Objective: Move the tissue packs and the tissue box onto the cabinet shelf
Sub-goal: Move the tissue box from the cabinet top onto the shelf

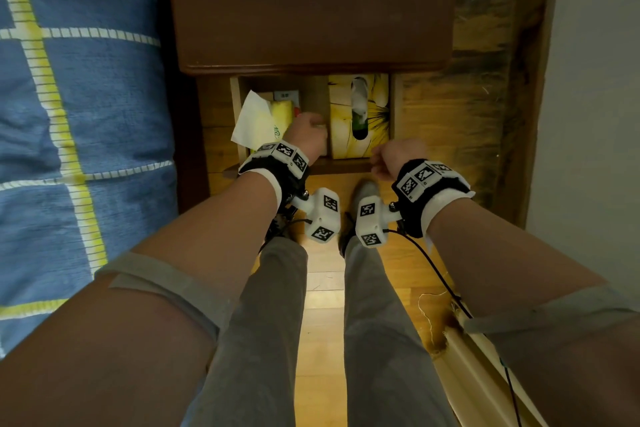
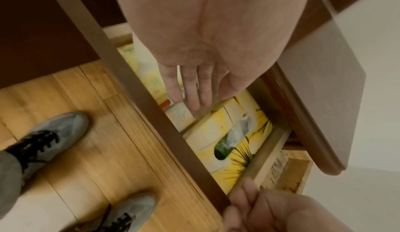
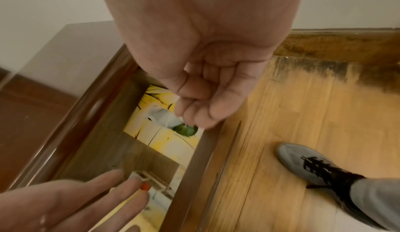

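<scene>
While both arms reached down past the knees: person stood over a low brown cabinet (image 1: 311, 3), its drawer-like shelf (image 1: 346, 165) pulled out, centre of head view.
Tissue box (image 1: 360, 114): yellow w/ black streaks, flat in right half of the shelf, oval slot up, white tissue showing in slot.
Tissue packs (image 1: 273, 118): pale yellow, left half of shelf; one white sheet stuck up at upper left of them. Small red-orange item (image 3: 145, 186) + white pack beside them, lower centre of right-wrist view; couldn't ID it.
Left hand (image 1: 310, 135): inside the shelf, betw. packs and box. Left-wrist view showed fingers (image 2: 192, 88) straight, pointing down, released, gripping nothing; tips just above a white pack. Contact: couldn't tell.
Right hand (image 1: 398, 158): at front right corner of shelf, near box. Fingers (image 3: 194, 105) curled inward, loose, nothing seen in them; tips close to the front rail, touching or not unclear.
Floor (image 1: 325, 305): light wood boards, grey shoes (image 2: 54, 133) w/ black laces on it.
Left edge, head view: blue bedding (image 1: 79, 149) w/ yellow-white grid.
Wrists: black-white marker bands (image 1: 284, 156).
</scene>
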